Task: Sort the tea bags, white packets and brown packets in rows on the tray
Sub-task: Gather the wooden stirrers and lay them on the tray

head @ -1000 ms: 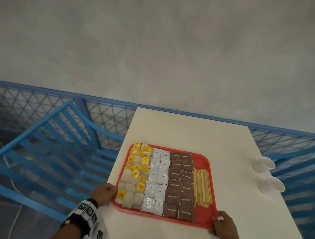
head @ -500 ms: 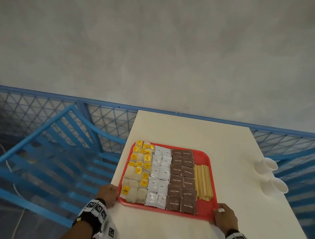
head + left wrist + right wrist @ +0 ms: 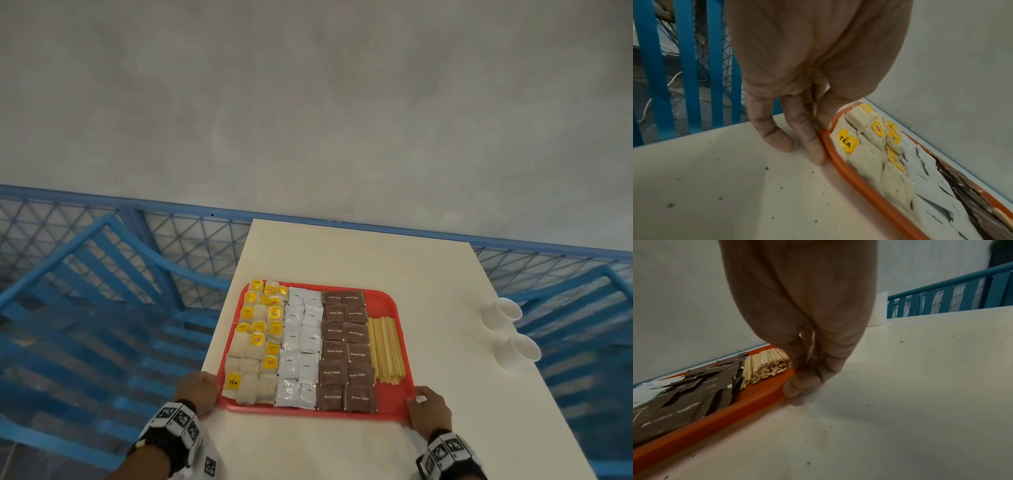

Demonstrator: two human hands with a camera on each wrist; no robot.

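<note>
A red tray (image 3: pixel 387 305) lies on the white table (image 3: pixel 342 452). On it, tea bags (image 3: pixel 255 342) with yellow tags fill the left columns. White packets (image 3: pixel 301 342) fill the middle and brown packets (image 3: pixel 346 346) the right. My left hand (image 3: pixel 198 390) is at the near left corner. In the left wrist view this hand (image 3: pixel 818 138) has its thumb on the rim (image 3: pixel 859 183) and its fingers against the outside, next to the tea bags (image 3: pixel 865 155). My right hand (image 3: pixel 428 407) pinches the near right corner (image 3: pixel 715 420), the hand (image 3: pixel 797 379) thumb on top.
A bundle of wooden stirrers (image 3: pixel 385 349) lies along the tray's right side. Two white paper cups (image 3: pixel 507 310) (image 3: pixel 520 349) stand near the table's right edge. Blue railings (image 3: pixel 102 274) surround the table on the left, back and right. A grey wall rises behind.
Both hands have stayed on the tray's near corners. The tray has turned slightly and sits squarer to the table. The head view has shifted, so more of both wrists shows.
</note>
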